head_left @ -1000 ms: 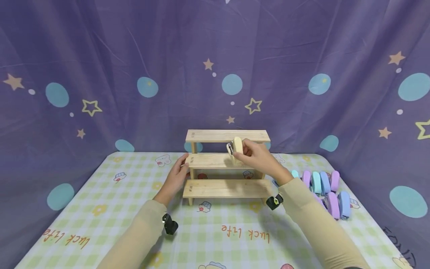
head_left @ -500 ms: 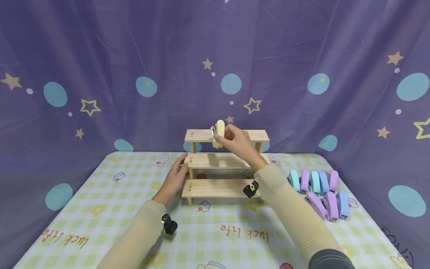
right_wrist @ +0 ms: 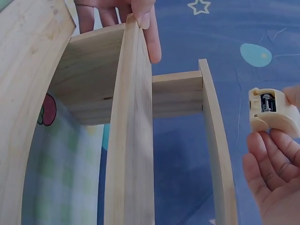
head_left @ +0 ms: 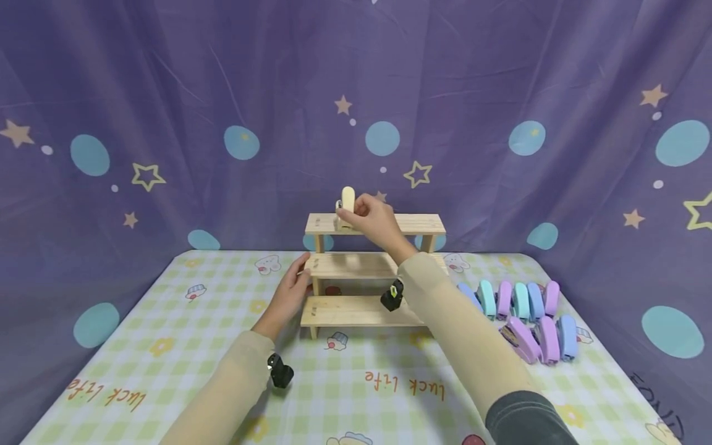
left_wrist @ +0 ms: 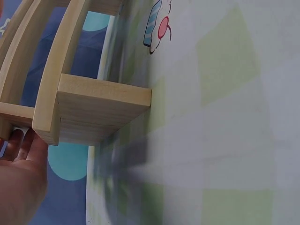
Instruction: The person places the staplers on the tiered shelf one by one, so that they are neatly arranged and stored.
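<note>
A pale yellow mini stapler [head_left: 347, 201] stands on end in my right hand [head_left: 378, 219], pinched between thumb and fingers. Its lower end overlaps the left part of the top shelf in the head view; a metal spring shows in its opening in the right wrist view [right_wrist: 268, 102]. The three-tier wooden rack [head_left: 356, 310] stands on the table. My left hand [head_left: 288, 293] holds the left end of its middle shelf. In the right wrist view, the left thumb and fingers [right_wrist: 154, 44] lie around that shelf end; in the left wrist view they meet the wood.
To the rack's right lie several mini staplers in two rows, among them a purple stapler [head_left: 549, 342], a blue stapler [head_left: 568, 338] and a teal stapler [head_left: 521, 301]. A checked cloth [head_left: 211, 321] covers the table. Behind it hangs a purple curtain [head_left: 467, 74].
My right hand has carried the yellow stapler up and left, from in front of the middle shelf to the left part of the top shelf. The left hand stays at the rack.
</note>
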`<state>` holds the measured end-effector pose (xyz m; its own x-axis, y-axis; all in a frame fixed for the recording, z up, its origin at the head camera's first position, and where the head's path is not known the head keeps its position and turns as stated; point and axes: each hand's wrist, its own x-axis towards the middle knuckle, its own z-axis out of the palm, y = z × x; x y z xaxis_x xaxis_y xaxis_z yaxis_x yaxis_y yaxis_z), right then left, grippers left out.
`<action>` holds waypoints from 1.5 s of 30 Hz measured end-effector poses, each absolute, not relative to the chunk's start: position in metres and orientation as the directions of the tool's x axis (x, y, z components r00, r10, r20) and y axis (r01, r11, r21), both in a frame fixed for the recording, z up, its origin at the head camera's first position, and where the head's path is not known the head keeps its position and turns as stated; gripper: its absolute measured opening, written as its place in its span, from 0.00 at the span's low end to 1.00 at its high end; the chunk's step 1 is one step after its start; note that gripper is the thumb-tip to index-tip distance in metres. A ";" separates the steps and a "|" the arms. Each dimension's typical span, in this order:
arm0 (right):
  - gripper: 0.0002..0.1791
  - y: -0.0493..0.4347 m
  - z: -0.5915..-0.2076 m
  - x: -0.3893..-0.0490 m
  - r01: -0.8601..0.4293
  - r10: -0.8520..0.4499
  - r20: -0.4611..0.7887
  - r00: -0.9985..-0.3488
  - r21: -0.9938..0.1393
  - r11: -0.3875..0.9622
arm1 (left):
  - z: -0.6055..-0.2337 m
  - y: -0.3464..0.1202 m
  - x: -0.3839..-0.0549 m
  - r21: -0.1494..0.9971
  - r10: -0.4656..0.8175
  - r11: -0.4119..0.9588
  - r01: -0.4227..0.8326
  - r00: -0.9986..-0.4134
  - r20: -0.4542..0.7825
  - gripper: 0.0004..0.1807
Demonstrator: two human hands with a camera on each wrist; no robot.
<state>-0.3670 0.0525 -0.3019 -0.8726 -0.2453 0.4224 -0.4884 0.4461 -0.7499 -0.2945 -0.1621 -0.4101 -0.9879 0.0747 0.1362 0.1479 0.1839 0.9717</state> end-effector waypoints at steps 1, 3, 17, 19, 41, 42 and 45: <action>0.23 0.051 -0.302 -0.368 -0.483 -0.243 0.418 -0.876 -0.755 0.444 | -0.414 -0.163 -0.298 0.970 0.071 0.187 0.154 -0.987 0.143 0.29; 0.23 0.048 -0.304 -0.370 -0.468 -0.241 0.401 -0.884 -0.769 0.435 | -0.417 -0.163 -0.298 0.966 0.063 0.200 0.165 -0.986 0.155 0.28; 0.22 0.038 -0.314 -0.377 -0.364 -0.150 0.332 -0.931 -0.837 0.409 | -0.418 -0.162 -0.296 0.969 0.068 0.177 0.174 -0.984 0.165 0.29; 0.22 0.037 -0.313 -0.377 -0.355 -0.146 0.324 -0.935 -0.839 0.413 | -0.417 -0.162 -0.296 0.969 0.064 0.180 0.172 -0.985 0.163 0.29; 0.24 0.033 -0.313 -0.379 -0.308 -0.112 0.290 -0.951 -0.834 0.457 | -0.419 -0.162 -0.297 0.965 0.057 0.196 0.175 -0.984 0.167 0.29; 0.25 0.033 -0.313 -0.379 -0.309 -0.112 0.290 -0.950 -0.833 0.459 | -0.418 -0.162 -0.297 0.966 0.057 0.193 0.172 -0.985 0.164 0.29; 0.26 0.033 -0.313 -0.380 -0.307 -0.119 0.284 -0.951 -0.833 0.461 | -0.414 -0.162 -0.295 0.973 0.064 0.176 0.152 -0.988 0.142 0.29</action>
